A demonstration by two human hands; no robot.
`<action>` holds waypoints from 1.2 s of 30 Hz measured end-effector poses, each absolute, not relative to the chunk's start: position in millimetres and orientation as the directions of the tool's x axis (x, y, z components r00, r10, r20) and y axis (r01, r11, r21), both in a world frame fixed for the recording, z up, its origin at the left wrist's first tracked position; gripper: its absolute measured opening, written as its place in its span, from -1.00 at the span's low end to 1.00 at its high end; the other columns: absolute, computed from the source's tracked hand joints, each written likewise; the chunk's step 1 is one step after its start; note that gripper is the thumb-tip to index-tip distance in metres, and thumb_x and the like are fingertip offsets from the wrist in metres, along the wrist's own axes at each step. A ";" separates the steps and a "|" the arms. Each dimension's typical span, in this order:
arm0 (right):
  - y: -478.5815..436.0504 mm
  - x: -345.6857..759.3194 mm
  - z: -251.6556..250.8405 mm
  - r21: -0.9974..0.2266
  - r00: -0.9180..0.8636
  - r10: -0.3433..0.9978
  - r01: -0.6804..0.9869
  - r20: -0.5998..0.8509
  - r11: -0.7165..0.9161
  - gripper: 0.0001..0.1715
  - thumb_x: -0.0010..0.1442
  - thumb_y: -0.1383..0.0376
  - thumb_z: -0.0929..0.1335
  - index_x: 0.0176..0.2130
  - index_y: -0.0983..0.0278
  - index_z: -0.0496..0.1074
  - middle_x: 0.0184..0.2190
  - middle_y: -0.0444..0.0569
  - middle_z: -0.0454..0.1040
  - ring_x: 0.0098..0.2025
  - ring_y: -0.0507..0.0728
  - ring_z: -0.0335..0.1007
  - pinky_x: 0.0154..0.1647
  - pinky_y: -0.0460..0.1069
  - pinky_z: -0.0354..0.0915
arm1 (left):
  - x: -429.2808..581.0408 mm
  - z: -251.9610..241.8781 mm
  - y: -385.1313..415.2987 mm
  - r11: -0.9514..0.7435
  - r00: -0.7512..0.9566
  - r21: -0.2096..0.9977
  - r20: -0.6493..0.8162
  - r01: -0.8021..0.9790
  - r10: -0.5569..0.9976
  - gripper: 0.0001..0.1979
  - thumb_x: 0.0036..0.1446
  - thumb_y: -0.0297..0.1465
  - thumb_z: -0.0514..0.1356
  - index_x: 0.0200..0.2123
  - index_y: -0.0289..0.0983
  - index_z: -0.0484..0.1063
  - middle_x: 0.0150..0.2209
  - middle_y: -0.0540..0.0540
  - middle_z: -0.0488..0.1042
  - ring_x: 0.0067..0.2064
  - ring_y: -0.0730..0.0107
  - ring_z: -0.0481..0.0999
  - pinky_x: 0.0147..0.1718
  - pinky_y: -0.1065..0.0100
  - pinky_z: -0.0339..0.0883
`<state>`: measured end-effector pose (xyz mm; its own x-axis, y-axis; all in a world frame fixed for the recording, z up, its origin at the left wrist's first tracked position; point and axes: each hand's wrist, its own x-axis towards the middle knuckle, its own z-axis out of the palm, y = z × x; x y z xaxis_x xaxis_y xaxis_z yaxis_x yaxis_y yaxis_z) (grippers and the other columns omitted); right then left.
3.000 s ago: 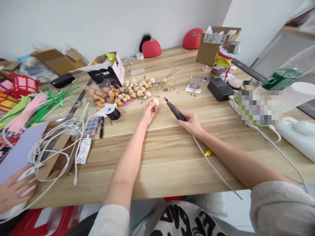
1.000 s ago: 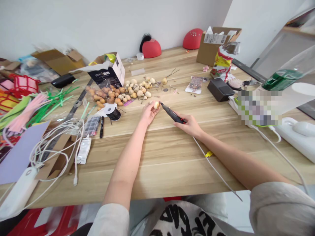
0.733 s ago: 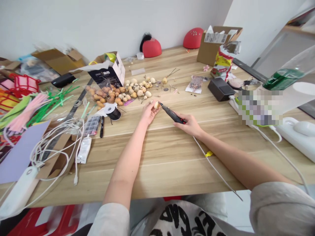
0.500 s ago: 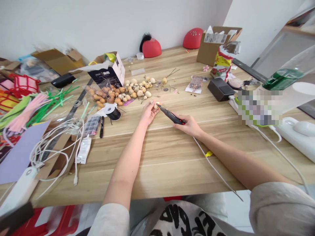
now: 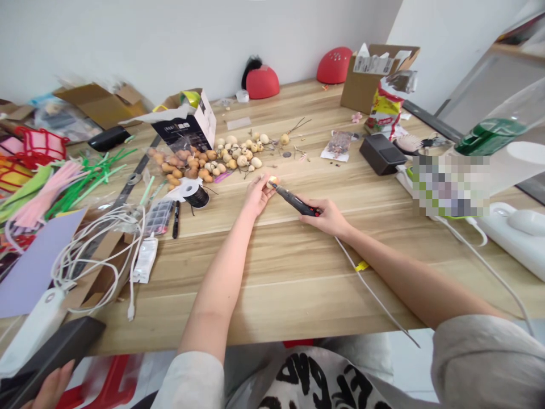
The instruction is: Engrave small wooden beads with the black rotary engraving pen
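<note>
My left hand (image 5: 258, 194) is closed around a small pale, rounded piece (image 5: 272, 181) that looks like a little gourd, with an orange patch on it. In my right hand (image 5: 326, 217) is a dark rotary tool (image 5: 296, 203), gripped like a pen, with small red lights on its body. Its narrow tip points left and meets the piece, or comes very close; the exact contact is too small to tell. A white cord (image 5: 370, 292) runs from beneath my right hand toward the table's front edge. Beyond my left hand lies a pile of similar pale pieces (image 5: 236, 152).
Brown rounded pieces (image 5: 183, 162) in clear plastic, a spool of black cord (image 5: 196, 194) and a black marker (image 5: 176, 220) lie left. White cables (image 5: 102, 255) tangle nearby. At lower left another person's hand (image 5: 53, 386) holds a black box (image 5: 55, 355). A dark block (image 5: 382, 154) stands right.
At lower left, the black box and the other person's hand have come further into view. The rounded piece in my left hand has turned slightly, showing more orange; both my hands stay nearly in place.
</note>
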<state>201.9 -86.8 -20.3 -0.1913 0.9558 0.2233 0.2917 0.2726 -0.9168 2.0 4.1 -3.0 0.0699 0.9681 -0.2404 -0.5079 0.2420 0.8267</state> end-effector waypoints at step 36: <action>-85.8 201.7 -22.0 -0.902 -0.169 0.954 0.319 0.248 0.291 -0.32 -0.05 0.33 0.45 0.11 0.25 0.56 0.05 -0.16 0.58 0.14 0.36 0.49 0.23 0.12 0.34 | 1.0 -3.2 3.9 0.240 0.061 0.845 -0.240 -0.478 0.969 -0.81 0.15 -0.30 0.33 -0.34 -0.30 0.42 -0.30 -0.08 0.64 -0.03 0.32 0.64 0.09 0.25 0.42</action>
<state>201.7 -85.8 -22.0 -0.1689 0.9539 0.2482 0.3190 0.2912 -0.9019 1.0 3.9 -3.2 0.0609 0.9687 -0.2405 -0.4781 0.2398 0.8449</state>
